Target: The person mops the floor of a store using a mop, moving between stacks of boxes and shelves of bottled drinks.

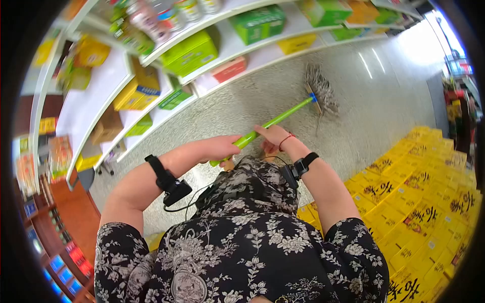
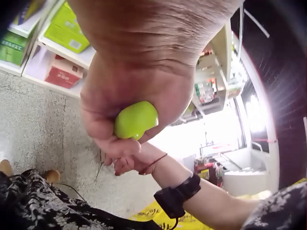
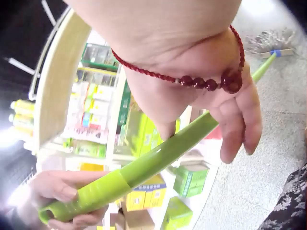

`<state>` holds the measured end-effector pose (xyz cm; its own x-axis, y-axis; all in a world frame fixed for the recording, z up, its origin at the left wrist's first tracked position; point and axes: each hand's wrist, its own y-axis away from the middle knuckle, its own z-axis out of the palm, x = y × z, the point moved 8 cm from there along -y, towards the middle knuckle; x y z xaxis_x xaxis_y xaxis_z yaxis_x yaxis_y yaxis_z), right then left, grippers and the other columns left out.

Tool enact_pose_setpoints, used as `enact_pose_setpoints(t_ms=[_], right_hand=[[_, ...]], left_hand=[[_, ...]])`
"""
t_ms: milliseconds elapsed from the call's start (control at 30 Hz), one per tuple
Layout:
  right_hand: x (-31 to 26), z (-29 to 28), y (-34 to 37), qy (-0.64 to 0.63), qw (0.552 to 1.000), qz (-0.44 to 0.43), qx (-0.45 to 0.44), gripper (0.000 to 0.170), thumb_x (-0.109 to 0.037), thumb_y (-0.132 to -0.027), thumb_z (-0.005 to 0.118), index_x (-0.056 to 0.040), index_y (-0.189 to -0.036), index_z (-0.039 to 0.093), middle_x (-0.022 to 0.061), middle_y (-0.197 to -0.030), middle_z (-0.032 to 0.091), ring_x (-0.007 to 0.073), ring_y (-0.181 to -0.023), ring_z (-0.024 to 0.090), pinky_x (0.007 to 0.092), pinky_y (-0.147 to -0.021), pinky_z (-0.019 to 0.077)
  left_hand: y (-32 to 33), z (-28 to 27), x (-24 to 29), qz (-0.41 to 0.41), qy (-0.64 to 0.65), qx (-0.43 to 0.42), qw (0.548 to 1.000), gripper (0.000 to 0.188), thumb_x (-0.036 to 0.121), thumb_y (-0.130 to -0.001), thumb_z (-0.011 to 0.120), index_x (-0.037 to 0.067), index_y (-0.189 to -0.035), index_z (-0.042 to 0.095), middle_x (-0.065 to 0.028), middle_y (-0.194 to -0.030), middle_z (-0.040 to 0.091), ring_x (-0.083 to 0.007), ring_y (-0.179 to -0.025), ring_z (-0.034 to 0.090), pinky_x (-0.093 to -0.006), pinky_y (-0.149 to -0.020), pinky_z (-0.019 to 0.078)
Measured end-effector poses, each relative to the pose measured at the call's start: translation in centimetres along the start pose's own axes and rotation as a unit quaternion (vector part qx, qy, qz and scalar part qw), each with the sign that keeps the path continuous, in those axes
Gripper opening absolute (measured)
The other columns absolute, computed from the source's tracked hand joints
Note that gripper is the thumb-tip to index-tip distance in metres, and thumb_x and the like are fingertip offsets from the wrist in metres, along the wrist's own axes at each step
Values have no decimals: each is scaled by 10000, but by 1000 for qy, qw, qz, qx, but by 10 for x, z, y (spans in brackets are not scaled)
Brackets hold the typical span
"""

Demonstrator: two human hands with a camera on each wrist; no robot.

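One lime-green mop handle (image 1: 288, 113) is gripped near its end by the left hand (image 1: 224, 148), kinda loosely (hard to tell) by the right hand (image 1: 275, 136) lower down; grey mop head (image 1: 323, 88) is parked on the floor (image 1: 374, 98).

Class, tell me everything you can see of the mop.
The mop has a long handle, bright green and plastic-looking, with a ribbed grip at its near end, a blue connector, and a pale crossbar bearing grey, stringy strands. It slants forward and down, the strands lying on the speckled floor. The left hand grips the near end; the right hand holds the handle farther along.
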<state>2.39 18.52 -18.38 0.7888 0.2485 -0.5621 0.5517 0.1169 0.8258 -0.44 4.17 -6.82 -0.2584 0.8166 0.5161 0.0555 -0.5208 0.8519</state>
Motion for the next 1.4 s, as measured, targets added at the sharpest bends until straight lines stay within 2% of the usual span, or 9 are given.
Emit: enact_pose_setpoints(t_ms=[67, 233, 300, 400, 700, 900, 1033, 1200, 1400], right_hand=[[-18, 14, -3, 104, 994, 4, -44, 751, -670, -797, 361, 44, -805, 594, 131, -578, 589, 256, -485, 576, 395, -545, 494], [-133, 204, 21, 452, 881, -73, -120, 665, -562, -856, 388, 72, -934, 570, 207, -699, 595, 230, -564, 612, 340, -614, 502], [-185, 262, 50, 350, 819, -433, -137, 659, -562, -860, 381, 37, -1086, 537, 214, -802, 607, 244, -654, 640, 340, -619, 519], [-178, 314, 61, 359, 869, -134, -313, 656, -571, -855, 389, -19, -1195, 484, 213, -881, 606, 265, -704, 647, 333, -604, 533], [-223, 358, 173, 346, 805, -177, -448, 666, -561, -848, 416, 39, -1122, 505, 176, -829, 608, 237, -703, 641, 294, -578, 526], [-195, 272, 186, 189, 787, -122, -574, 523, -501, -862, 425, -74, -1160, 475, 118, -1026, 542, 236, -762, 626, 279, -545, 502], [-134, 208, 164, 220, 847, 54, -480, 509, -295, -880, 504, -89, -1316, 342, 87, -1027, 523, 217, -674, 608, 278, -512, 490], [-103, 165, 160, 291, 830, 64, -472, 668, -138, -820, 593, -96, -1381, 233, 70, -962, 554, 157, -635, 579, 258, -482, 464], [-105, 134, 183, 407, 797, 44, -444, 727, -85, -802, 593, -64, -1394, 172, 83, -1007, 574, 106, -568, 529, 230, -481, 431]], left_hand=[[28, -5, -3, -19, 27, 47, 998, 616, 174, -816, 516, 142, -1381, 273, -71, -739, 537, -126, -505, 508, -230, -451, 417], [199, -40, -150, 17, 234, 121, 965, 549, 176, -818, 525, 91, -1336, 362, -68, -724, 550, -114, -469, 500, -231, -427, 408], [237, -34, -179, 67, 352, 107, 927, 519, 166, -806, 543, 88, -1303, 417, -65, -703, 547, -110, -472, 501, -219, -426, 404], [279, -16, -213, 160, 440, 152, 870, 482, 244, -822, 511, 39, -1256, 462, -61, -645, 536, -113, -462, 490, -207, -417, 394], [364, 56, -172, 449, 393, 394, 700, 605, 427, -871, 449, -79, -1203, 454, -97, -725, 579, -156, -545, 529, -256, -499, 435], [270, 66, -125, 362, 422, 428, 712, 413, 280, -935, 397, 66, -1288, 410, -24, -760, 610, -83, -618, 554, -211, -539, 427], [148, 57, -147, 218, 459, 424, 750, 466, 349, -908, 443, 75, -1282, 407, -45, -716, 615, -86, -564, 552, -209, -480, 407], [43, 68, -182, 93, 526, 427, 730, 381, 365, -859, 483, 1, -826, 591, -101, -573, 587, -158, -388, 506, -298, -348, 375], [44, 71, -160, -12, 396, 438, 807, 409, 375, -827, 487, -11, -732, 583, -120, -590, 587, -186, -430, 552, -336, -397, 445]])
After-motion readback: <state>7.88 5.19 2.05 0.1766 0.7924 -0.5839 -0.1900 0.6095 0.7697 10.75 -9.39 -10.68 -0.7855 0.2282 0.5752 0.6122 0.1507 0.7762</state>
